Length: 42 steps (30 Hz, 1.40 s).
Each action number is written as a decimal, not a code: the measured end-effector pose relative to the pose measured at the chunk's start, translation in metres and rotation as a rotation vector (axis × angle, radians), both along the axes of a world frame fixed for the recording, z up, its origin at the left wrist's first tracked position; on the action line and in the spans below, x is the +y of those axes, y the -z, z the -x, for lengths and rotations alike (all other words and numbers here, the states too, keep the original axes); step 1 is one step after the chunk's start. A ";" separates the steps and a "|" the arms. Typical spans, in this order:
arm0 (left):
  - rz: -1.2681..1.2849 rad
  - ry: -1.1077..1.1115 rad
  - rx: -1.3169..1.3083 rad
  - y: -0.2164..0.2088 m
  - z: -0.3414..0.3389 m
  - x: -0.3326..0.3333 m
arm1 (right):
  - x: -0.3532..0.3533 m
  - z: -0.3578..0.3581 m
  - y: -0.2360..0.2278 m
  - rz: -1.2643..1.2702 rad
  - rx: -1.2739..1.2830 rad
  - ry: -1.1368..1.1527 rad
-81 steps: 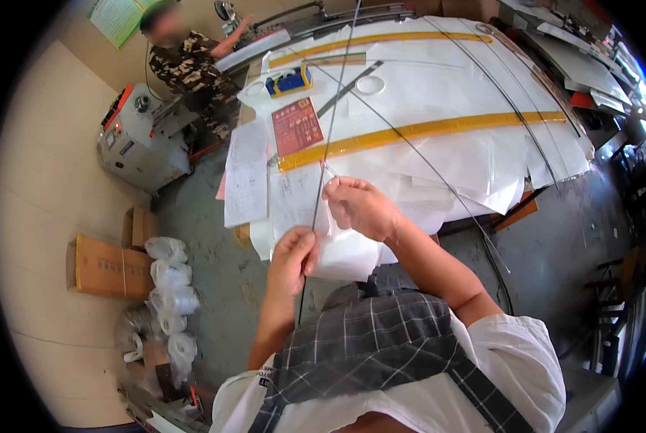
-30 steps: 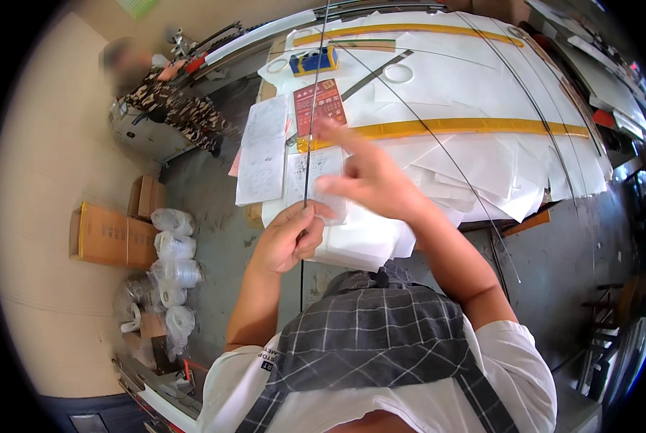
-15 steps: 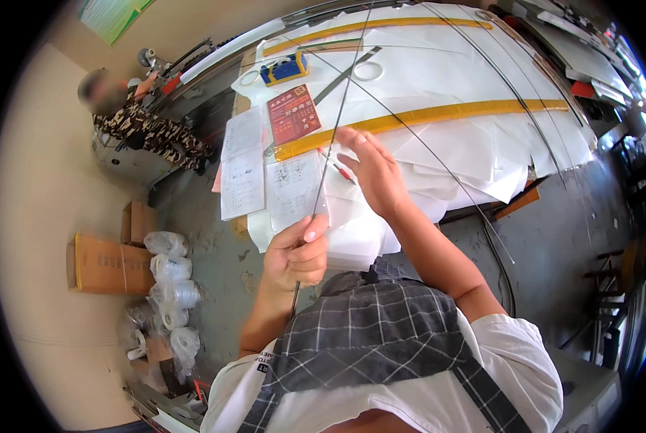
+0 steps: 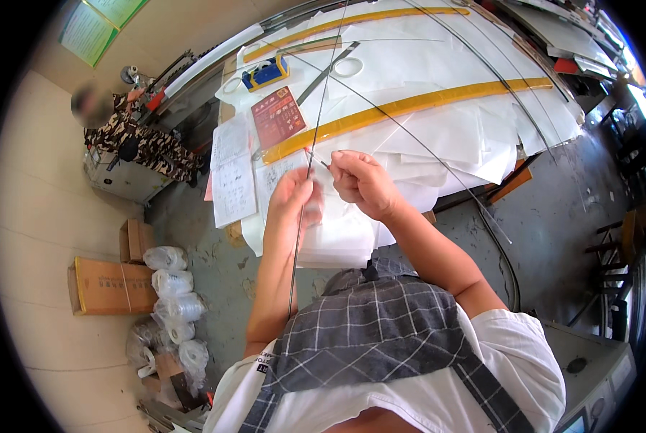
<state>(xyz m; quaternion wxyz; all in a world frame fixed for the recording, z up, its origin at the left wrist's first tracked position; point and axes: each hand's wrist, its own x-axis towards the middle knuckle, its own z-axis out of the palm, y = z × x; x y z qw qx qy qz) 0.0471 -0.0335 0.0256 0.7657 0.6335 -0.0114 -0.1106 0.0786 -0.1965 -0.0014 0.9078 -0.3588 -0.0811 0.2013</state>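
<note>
A long, thin dark rod (image 4: 328, 79) runs from the top of the head view down past my left forearm to the apron. My left hand (image 4: 291, 198) has its thumb and fingers around the rod; the fingertips are smeared by motion. Just right of the rod, my right hand (image 4: 364, 182) is closed, fingers curled in. A small dark tip shows beside its knuckles; whether the hand holds it I cannot tell. Beneath both hands lie white sheets (image 4: 337, 234) and a handwritten page, partly covered. Left of them are an open notebook (image 4: 233, 177) and a red printed booklet (image 4: 278, 117).
A yellow-wrapped strip (image 4: 409, 107) crosses the table, with more thin rods (image 4: 416, 141) over it. A blue-yellow tape dispenser (image 4: 265, 74) and a white tape ring (image 4: 348, 67) sit farther back. A person in camouflage (image 4: 139, 141) stands left. Cartons (image 4: 113, 285) and wrapped rolls (image 4: 175, 292) are on the floor.
My left hand has moved up along the rod. My right hand, stretched out beside the rod before, has come lower and curled closed. The view has shifted slightly.
</note>
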 end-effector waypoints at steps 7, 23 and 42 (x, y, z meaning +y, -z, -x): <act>0.391 0.117 0.065 0.024 -0.052 -0.015 | 0.017 0.010 0.030 0.094 0.194 -0.027; 1.106 0.144 0.180 0.034 -0.078 0.040 | -0.111 0.027 0.055 -0.180 0.320 0.757; 1.080 0.583 0.484 0.058 -0.038 0.057 | -0.454 0.287 0.039 -0.034 0.035 1.690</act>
